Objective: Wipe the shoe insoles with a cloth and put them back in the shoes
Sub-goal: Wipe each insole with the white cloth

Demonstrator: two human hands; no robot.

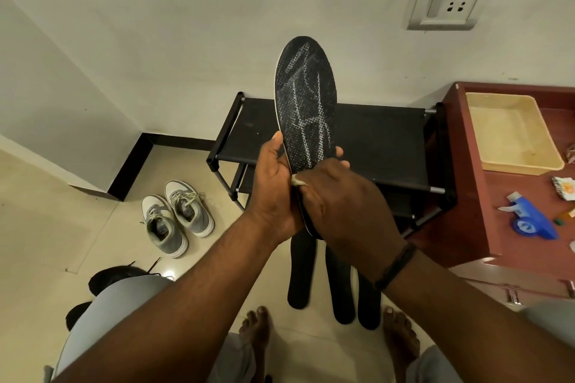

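A black insole (306, 102) with a white mesh pattern stands upright in front of me. My left hand (273, 193) grips it round its lower half, thumb on the left edge. My right hand (342, 202) covers the insole's heel end and pinches a small pale cloth (298, 181), of which only a corner shows. Three more dark insoles (300, 277) lie on the floor below my hands. A pair of grey and white sneakers (177, 216) stands on the tiles to the left. A black shoe (115, 277) peeks out behind my left knee.
A black shoe rack (379, 140) stands against the wall behind the insole. To the right, a red-brown cabinet (466, 196) carries a beige tray (513, 134) and a blue spray bottle (529, 221). My bare feet (258, 329) rest on the tiled floor.
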